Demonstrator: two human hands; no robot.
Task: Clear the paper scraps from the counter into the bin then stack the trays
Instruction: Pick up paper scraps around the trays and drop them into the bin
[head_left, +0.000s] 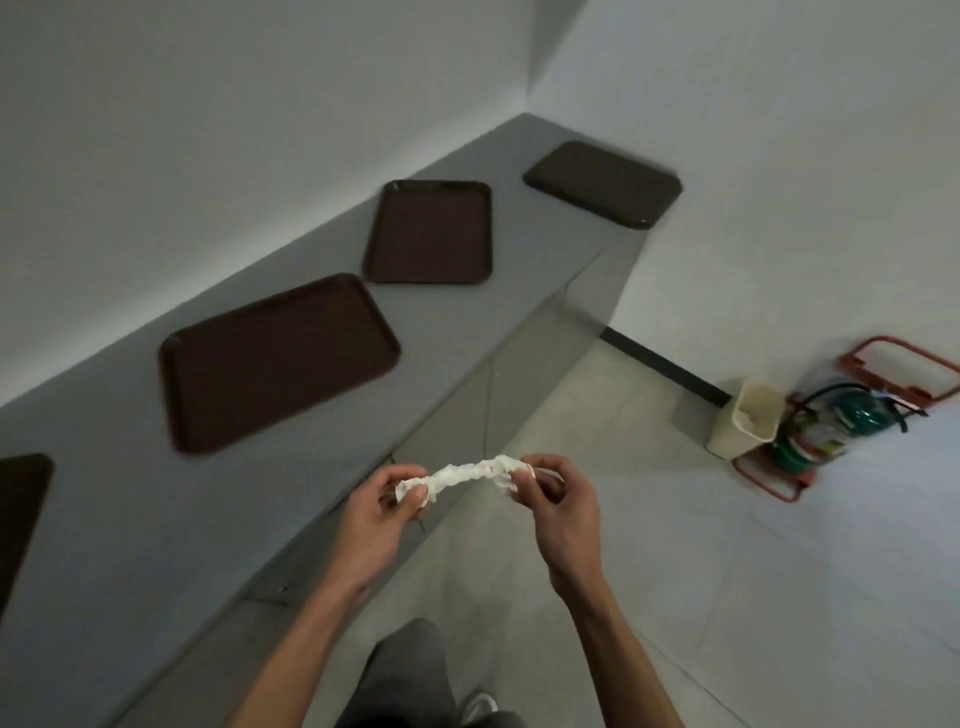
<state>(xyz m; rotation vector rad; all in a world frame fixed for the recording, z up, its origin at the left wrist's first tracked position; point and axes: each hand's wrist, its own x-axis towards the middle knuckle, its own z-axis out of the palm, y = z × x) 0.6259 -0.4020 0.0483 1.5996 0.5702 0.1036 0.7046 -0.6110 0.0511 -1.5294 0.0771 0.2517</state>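
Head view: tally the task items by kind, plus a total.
Brown trays: 4, all on the counter: left-edge tray (partly out of frame), near tray, middle tray, far tray
Paper scrap: 1, pinched between left hand and right hand
Bin: 1, on the floor
Total: 6

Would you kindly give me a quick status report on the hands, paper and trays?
Left hand and right hand each pinch an end of the paper scrap. Bin on floor ahead, right; nothing seen in the way. Trays unstacked on counter.
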